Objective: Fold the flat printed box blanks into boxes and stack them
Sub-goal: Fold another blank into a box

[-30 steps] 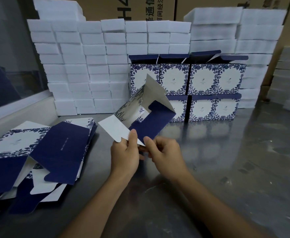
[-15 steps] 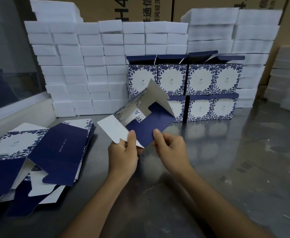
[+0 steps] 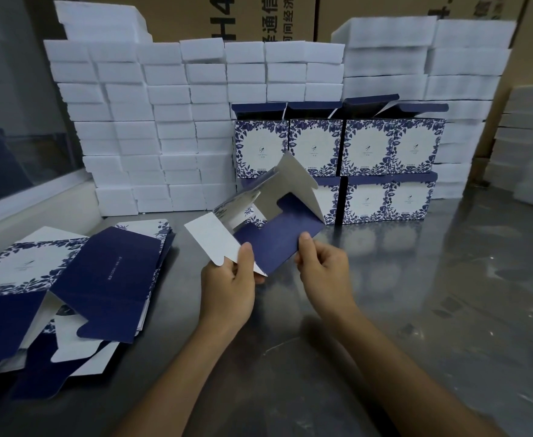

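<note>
Both hands hold one partly folded box blank (image 3: 277, 222) above the steel table, its navy flap facing me and its white inside showing. My left hand (image 3: 228, 287) pinches the white flap and lower navy corner. My right hand (image 3: 323, 268) pinches the navy flap's right edge with thumb on top. A pile of flat blanks (image 3: 69, 279) lies at the left. Folded floral boxes (image 3: 366, 146) stand stacked in two rows at the back, lids up on the top row.
White foam blocks (image 3: 151, 127) are walled up behind and left of the boxes, with more at the far right (image 3: 529, 152). Brown cartons rise behind them. The steel table (image 3: 416, 310) stretches out at the right. A raised ledge (image 3: 22, 206) runs along the left.
The blank has been lifted slightly and spread wider. My right hand slid up and rightward along the navy flap's edge; my left hand kept its grip.
</note>
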Demonstrator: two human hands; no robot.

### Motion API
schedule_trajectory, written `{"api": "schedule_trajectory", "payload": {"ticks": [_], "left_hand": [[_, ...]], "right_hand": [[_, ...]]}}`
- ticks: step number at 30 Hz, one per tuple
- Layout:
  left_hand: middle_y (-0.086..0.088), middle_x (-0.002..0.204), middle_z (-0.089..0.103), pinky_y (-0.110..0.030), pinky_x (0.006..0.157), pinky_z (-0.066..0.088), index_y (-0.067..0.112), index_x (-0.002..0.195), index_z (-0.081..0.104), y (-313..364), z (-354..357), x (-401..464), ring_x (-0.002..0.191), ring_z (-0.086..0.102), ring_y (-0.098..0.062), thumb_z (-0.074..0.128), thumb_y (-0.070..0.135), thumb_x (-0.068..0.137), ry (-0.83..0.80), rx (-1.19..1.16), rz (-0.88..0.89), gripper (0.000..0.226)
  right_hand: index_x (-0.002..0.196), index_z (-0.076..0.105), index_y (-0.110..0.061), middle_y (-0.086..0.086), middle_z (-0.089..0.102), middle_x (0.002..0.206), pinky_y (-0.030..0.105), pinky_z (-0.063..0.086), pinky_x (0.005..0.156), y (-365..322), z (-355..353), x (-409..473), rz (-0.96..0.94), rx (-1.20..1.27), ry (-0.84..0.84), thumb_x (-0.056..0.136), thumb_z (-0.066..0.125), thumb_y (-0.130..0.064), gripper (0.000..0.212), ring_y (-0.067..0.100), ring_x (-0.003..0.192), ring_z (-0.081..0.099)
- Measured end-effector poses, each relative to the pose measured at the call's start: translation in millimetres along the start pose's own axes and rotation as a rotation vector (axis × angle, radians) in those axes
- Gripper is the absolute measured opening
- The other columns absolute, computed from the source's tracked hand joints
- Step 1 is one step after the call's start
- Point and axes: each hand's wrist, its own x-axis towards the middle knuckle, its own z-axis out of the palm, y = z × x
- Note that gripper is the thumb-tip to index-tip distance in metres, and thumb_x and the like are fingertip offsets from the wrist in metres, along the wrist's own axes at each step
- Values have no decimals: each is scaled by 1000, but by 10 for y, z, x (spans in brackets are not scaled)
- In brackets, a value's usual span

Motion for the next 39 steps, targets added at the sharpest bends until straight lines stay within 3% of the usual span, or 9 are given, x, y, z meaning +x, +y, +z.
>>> {"api": "schedule_trajectory", "payload": {"ticks": [11,18,22,26,29,31,34,37,39], "left_hand": [[2,54,67,-44,71,57,22,53,61,23,4,-9,54,62,-10,51,30,99,-26,-12,-15,48],[-17,65,66,-54,70,55,3,64,63,6,-36,29,68,66,-33,52,28,99,-10,-24,-3,44],[-4,52,60,-43,64,52,9,58,60,2,-45,19,55,59,-21,56,25,98,-21,-65,-33,44],[-6,48,48,-41,60,42,11,51,49,13,-69,44,53,46,-24,62,32,86,5,-141,-39,43],[-21,51,39,-40,57,37,-6,56,42,0,-72,67,53,39,-24,58,37,77,-9,-115,7,51],[-17,50,36,-38,56,33,-6,57,41,-38,-65,75,52,38,-21,58,38,76,-21,-86,25,51],[5,46,46,-29,52,36,15,60,50,-55,-81,54,46,43,-8,56,42,77,-34,25,131,32],[9,73,63,-32,60,49,34,80,53,4,-106,30,64,59,-7,54,52,74,-38,-3,208,19],[8,97,64,-37,73,53,40,100,53,48,-123,33,87,62,-12,57,53,72,-26,-106,222,31]], "right_hand": [[60,44,2,-3,37,49,29,26,52,17,-77,45,50,-7,-25,104,50,-23,51,12,48,31],[57,40,-6,7,35,55,35,27,57,11,-118,93,89,26,60,105,47,-28,53,18,53,31],[52,38,-14,4,34,53,32,25,55,0,-145,97,121,40,94,100,49,-18,50,16,51,28],[64,43,-15,-11,43,54,16,33,50,9,-165,88,42,-65,223,95,62,-24,37,6,50,39],[92,56,-24,-12,63,81,6,42,64,-32,-171,80,-30,-15,244,93,68,-27,11,-5,71,58],[107,59,-29,-13,66,93,9,45,68,-49,-173,77,-59,22,210,98,62,-30,10,-3,81,62],[106,63,-27,-15,63,89,15,42,69,-85,-163,54,-153,-22,185,100,50,-31,14,1,80,58],[118,65,-18,-10,68,104,22,45,81,-109,-167,43,-198,-49,156,105,45,-24,25,5,96,61],[132,61,-15,1,68,120,32,49,92,-122,-164,35,-212,-65,96,107,41,-25,33,15,111,61]]}}
